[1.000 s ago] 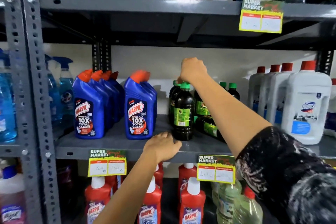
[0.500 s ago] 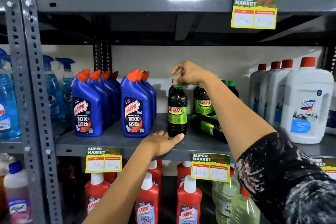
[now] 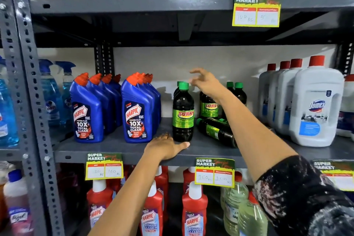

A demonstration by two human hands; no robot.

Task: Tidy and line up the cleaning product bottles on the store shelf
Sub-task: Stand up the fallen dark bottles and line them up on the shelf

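Observation:
A dark Sunny bottle (image 3: pixel 183 113) with a green cap stands upright at the front of the grey middle shelf (image 3: pixel 118 144), label facing me. My right hand (image 3: pixel 206 82) hovers just right of its cap, fingers spread, holding nothing. My left hand (image 3: pixel 165 146) lies flat on the shelf's front edge, beside the bottle's base. More Sunny bottles (image 3: pixel 208 106) stand behind my right arm. One Sunny bottle (image 3: pixel 216 130) lies on its side under my right forearm.
Two rows of blue Harpic bottles (image 3: pixel 136 113) stand left of the Sunny bottles. White Domex jugs (image 3: pixel 316 107) fill the right. Blue spray bottles (image 3: pixel 51 94) sit far left past the steel upright. Red Harpic bottles (image 3: pixel 194 209) line the shelf below; pouches lie above.
My right hand held the front Sunny bottle by its cap, turned its label to face forward, then let go and lifted off to the right. My left hand stayed on the shelf edge.

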